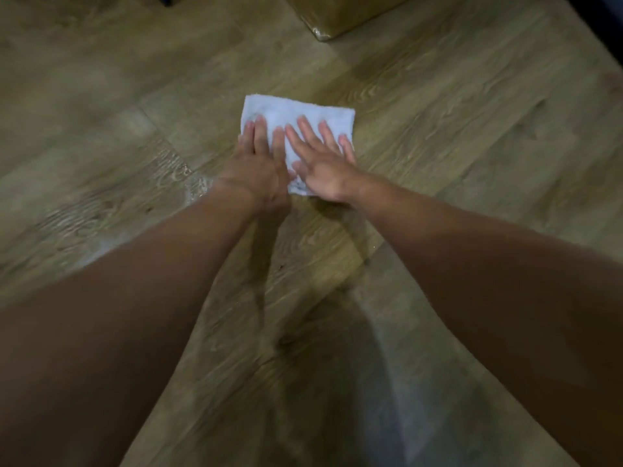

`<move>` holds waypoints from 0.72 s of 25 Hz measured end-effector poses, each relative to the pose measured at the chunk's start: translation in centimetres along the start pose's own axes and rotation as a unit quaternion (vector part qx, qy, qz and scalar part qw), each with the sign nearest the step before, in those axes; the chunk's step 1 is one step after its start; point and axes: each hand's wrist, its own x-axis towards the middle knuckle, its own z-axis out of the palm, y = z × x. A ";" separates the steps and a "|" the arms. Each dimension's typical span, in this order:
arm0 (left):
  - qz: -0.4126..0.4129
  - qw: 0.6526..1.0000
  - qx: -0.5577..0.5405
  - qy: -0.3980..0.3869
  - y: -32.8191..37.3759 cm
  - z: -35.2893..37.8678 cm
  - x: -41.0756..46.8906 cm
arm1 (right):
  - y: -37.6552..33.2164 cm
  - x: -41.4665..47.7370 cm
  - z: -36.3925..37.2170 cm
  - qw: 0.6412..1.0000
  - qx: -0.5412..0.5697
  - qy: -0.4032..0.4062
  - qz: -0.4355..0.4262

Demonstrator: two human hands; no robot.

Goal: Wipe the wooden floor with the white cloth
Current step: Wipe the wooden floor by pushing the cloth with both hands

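A folded white cloth point(296, 112) lies flat on the wooden floor point(438, 136) in the middle of the head view. My left hand point(259, 163) presses on its left part with straight fingers. Beside it, my right hand point(323, 163) lies flat on the cloth's right part, fingers spread and straight. Both hands cover the near half of the cloth; its far edge shows beyond the fingertips. Both my forearms reach out from the bottom corners of the view.
A brown box point(337, 15) wrapped in shiny tape stands on the floor at the top, beyond the cloth. A pale wet-looking streak point(195, 190) marks the boards left of my left wrist. A dark edge point(603, 25) runs along the top right corner.
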 end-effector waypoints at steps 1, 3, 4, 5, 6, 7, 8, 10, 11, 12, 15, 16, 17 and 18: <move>0.009 1.000 0.006 -0.001 -0.5 -0.6 0.8 | -0.1 1.0 -0.4 1.000 -0.002 -0.001 0.006; 0.027 0.999 0.009 -0.015 -1.1 -2.1 2.0 | 0.0 2.4 -1.0 1.000 0.002 0.003 0.014; 0.020 1.000 0.014 -0.019 -1.5 -2.5 2.4 | 0.0 3.0 -1.2 1.000 0.008 0.006 0.016; 0.014 0.999 0.022 -0.025 -1.5 -2.7 2.7 | 0.0 3.2 -1.3 1.000 0.011 0.009 0.017; 0.014 0.999 0.020 -0.033 -1.3 -3.1 2.7 | 0.0 3.0 -1.3 1.000 0.014 0.014 0.011; 0.009 0.999 0.008 -0.045 -1.0 -3.4 2.3 | -0.1 2.2 -1.2 0.999 0.025 0.023 0.003; 0.001 0.998 0.004 -0.056 -0.7 -3.5 1.7 | -0.2 1.2 -0.8 0.998 0.043 0.036 -0.008; 0.029 0.998 0.045 -0.041 0.7 -3.0 0.4 | 0.4 -1.8 0.8 0.991 0.103 0.080 -0.025; 0.069 0.995 0.063 -0.029 1.9 -2.4 -0.7 | 1.1 -4.4 2.1 0.986 0.131 0.099 -0.025; 0.120 0.991 0.065 -0.016 3.4 -1.3 -1.8 | 1.8 -7.2 3.6 0.982 0.148 0.115 -0.026; 0.183 0.983 0.027 0.012 6.7 1.4 -4.7 | 4.0 -13.0 6.8 0.982 0.138 0.127 -0.033; 0.171 0.985 -0.008 0.015 6.8 1.2 -4.3 | 4.9 -12.4 6.4 0.982 0.143 0.116 -0.037; 0.163 0.986 -0.038 0.020 7.0 0.6 -3.6 | 5.8 -10.9 5.3 0.985 0.140 0.096 -0.036; 0.153 0.987 -0.048 0.027 7.1 0.0 -2.7 | 6.5 -9.0 3.8 0.987 0.137 0.076 -0.035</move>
